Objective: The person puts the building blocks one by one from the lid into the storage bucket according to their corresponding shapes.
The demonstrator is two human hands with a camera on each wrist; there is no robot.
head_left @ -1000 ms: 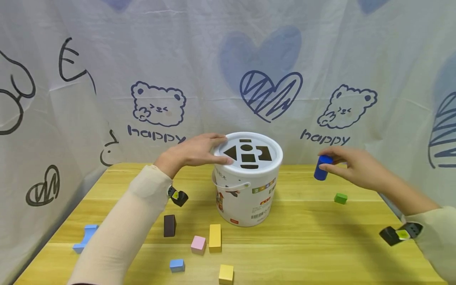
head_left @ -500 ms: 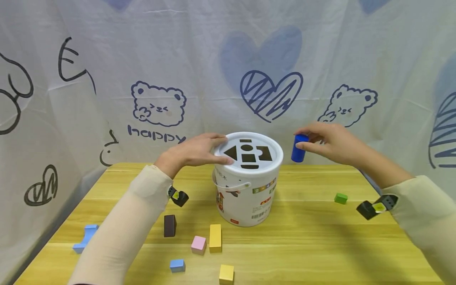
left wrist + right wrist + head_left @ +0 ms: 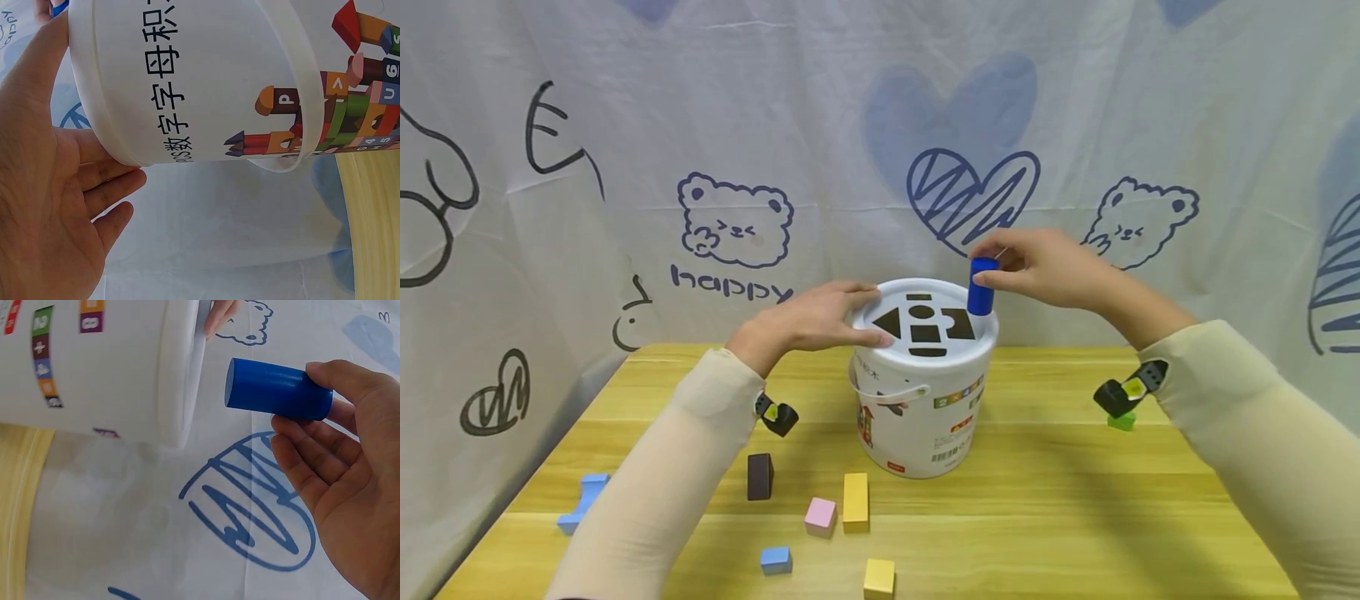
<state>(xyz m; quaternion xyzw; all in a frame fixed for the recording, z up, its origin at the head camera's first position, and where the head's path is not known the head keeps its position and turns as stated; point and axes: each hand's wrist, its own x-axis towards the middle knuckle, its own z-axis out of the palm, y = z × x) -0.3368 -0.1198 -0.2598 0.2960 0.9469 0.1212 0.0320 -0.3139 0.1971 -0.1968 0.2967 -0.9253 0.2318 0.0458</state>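
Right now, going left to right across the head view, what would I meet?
Light blue curved block → dark brown block → pink cube → white bucket → blue cylinder → right hand → green block

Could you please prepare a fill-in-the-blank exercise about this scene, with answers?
The right grip pinches a cylinder coloured ____.
The lid hole nearest the left grip is shaped like a ____.
In the head view, the cube just left of the long yellow block is ____.

Missing words: blue; triangle; pink.
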